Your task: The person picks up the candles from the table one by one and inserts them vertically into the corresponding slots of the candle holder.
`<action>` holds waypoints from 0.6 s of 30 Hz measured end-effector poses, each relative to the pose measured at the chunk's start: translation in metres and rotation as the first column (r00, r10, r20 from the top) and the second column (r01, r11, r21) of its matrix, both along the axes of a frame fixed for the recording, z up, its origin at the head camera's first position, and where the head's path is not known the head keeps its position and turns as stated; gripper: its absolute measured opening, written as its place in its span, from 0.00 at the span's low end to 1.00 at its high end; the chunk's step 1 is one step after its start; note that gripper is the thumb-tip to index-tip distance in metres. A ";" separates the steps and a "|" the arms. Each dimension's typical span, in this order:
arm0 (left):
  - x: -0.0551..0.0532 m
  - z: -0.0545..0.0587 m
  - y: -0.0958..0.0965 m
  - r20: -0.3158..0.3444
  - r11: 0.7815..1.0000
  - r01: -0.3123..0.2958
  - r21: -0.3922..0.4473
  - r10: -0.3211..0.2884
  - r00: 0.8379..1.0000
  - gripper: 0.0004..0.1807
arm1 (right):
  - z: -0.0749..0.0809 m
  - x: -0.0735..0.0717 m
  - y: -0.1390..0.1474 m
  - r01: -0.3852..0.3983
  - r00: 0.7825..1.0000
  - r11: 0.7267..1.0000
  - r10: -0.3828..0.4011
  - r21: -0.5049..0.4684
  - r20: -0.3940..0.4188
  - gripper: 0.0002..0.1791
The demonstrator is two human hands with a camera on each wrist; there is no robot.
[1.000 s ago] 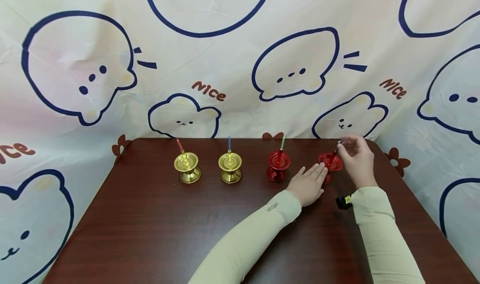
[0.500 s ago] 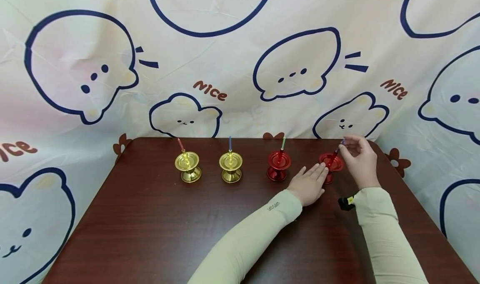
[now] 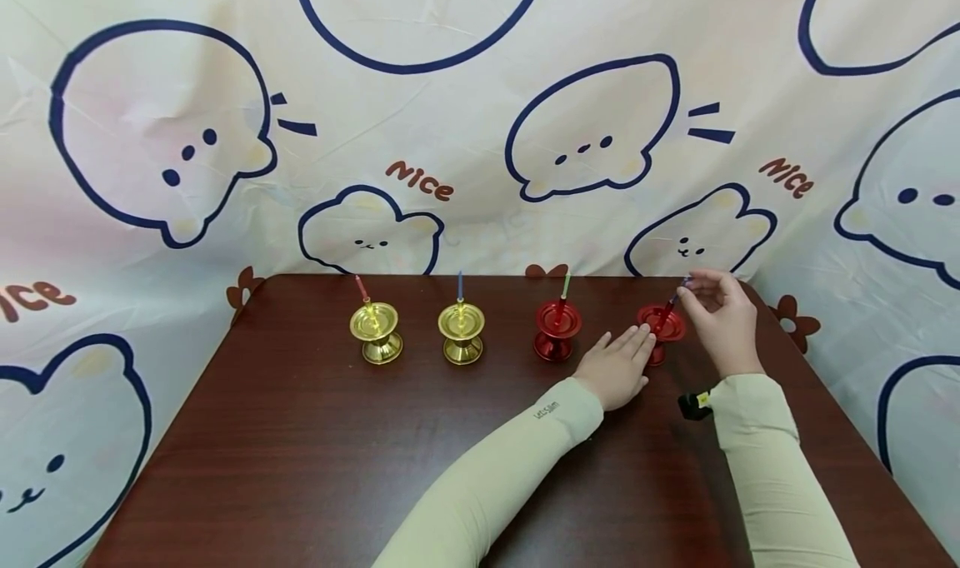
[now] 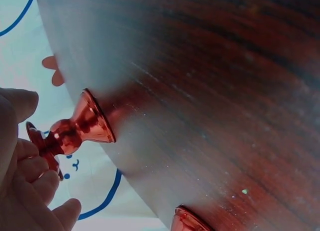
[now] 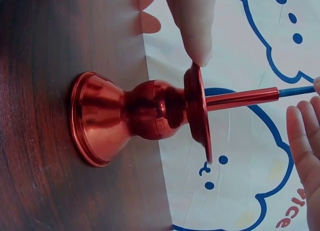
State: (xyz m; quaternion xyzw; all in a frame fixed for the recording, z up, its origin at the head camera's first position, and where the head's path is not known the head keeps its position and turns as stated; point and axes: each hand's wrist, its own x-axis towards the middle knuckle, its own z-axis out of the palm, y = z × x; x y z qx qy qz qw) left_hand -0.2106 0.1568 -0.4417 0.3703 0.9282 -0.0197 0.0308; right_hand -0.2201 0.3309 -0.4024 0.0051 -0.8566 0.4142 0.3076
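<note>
At the right end of a row stands a red metal candle holder (image 3: pixel 672 327) with a dish and a central tube. My right hand (image 3: pixel 724 325) pinches the top of a thin blue candle (image 5: pixel 295 91) with thumb and fingers. The candle's lower end sits in the tube (image 5: pixel 242 98), which leans slightly. My left hand (image 3: pixel 613 373) lies with fairly straight fingers against the near-left edge of that dish. In the right wrist view a fingertip (image 5: pixel 200 53) touches the dish rim. The left wrist view shows the holder upright on the table, its dish partly hidden behind fingers.
Left of it stand another red holder (image 3: pixel 557 322) with a green candle, a gold holder (image 3: pixel 461 326) with a blue candle, and a gold holder (image 3: pixel 374 326) with a red candle. The dark wooden table (image 3: pixel 315 451) meets a cartoon-printed cloth (image 3: pixel 480 135) at the back.
My right hand has shifted very slightly to the right, still pinching the blue candle. The left hand stays at the dish.
</note>
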 end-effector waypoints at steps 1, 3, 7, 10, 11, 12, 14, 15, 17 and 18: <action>0.000 0.000 0.000 0.004 1.000 -0.001 0.001 0.001 1.000 0.38 | 0.000 0.000 0.000 0.002 1.000 1.000 -0.002 0.000 0.003 0.18; -0.001 -0.002 0.001 0.011 1.000 -0.002 0.004 0.002 1.000 0.38 | 0.001 0.001 0.000 0.009 1.000 1.000 -0.009 0.004 0.010 0.18; 0.000 -0.003 0.001 0.013 1.000 -0.008 0.005 0.008 1.000 0.38 | 0.000 0.003 0.002 0.025 0.999 1.000 -0.025 0.002 0.023 0.19; 0.001 -0.005 0.001 0.004 1.000 -0.013 -0.002 0.013 1.000 0.39 | -0.001 0.005 0.002 0.036 0.999 0.999 -0.036 -0.011 0.029 0.19; 0.001 -0.005 0.001 0.001 1.000 -0.014 -0.004 0.014 1.000 0.39 | -0.001 0.006 0.002 0.037 0.999 0.999 -0.036 -0.016 0.028 0.19; 0.002 -0.006 0.001 -0.003 1.000 -0.015 -0.006 0.015 1.000 0.39 | -0.001 0.007 0.002 0.036 0.999 0.999 -0.035 -0.021 0.028 0.20; 0.002 -0.007 0.000 -0.005 1.000 -0.018 -0.010 0.018 1.000 0.40 | -0.002 0.008 0.002 0.032 0.999 0.999 -0.031 -0.029 0.030 0.20; 0.003 -0.008 0.000 -0.004 1.000 -0.020 -0.011 0.020 1.000 0.40 | -0.003 0.009 0.002 0.030 0.999 0.999 -0.028 -0.035 0.033 0.20; 0.003 -0.009 -0.002 -0.006 1.000 -0.020 -0.011 0.020 1.000 0.41 | -0.005 0.010 0.004 0.030 0.999 0.999 -0.029 -0.041 0.037 0.20; 0.003 -0.009 -0.002 -0.007 1.000 -0.019 -0.009 0.019 1.000 0.41 | -0.006 0.010 0.005 0.034 0.999 0.999 -0.032 -0.040 0.040 0.20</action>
